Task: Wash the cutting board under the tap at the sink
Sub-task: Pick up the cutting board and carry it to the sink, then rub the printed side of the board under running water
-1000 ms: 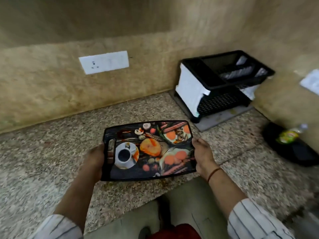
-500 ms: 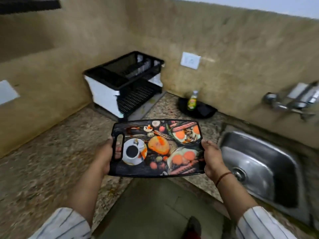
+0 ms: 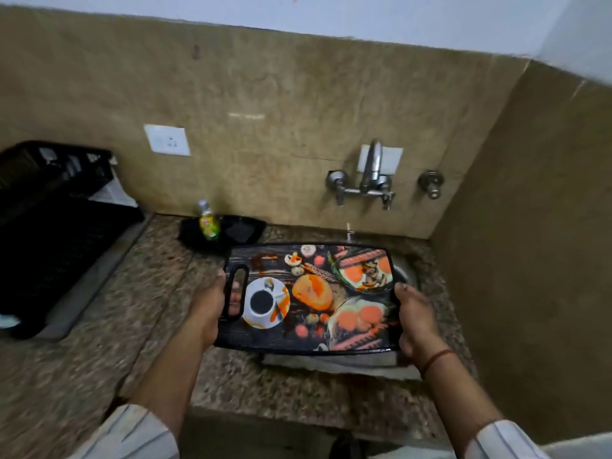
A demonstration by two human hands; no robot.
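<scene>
I hold a black cutting board printed with food pictures, flat and face up, over the steel sink. The board covers most of the sink; only its front rim shows. My left hand grips the handle end with the slot. My right hand grips the opposite short edge. A chrome wall tap is on the wall behind the board, its spout pointing toward me. No running water is visible.
A black dish rack stands on the granite counter at the left. A small green-labelled bottle sits in a black dish by the back wall. A white socket is above it. A side wall closes in on the right.
The view has swung right from the dish-rack corner to face the sink and tap. The board, held in both hands throughout, now hangs over the sink.
</scene>
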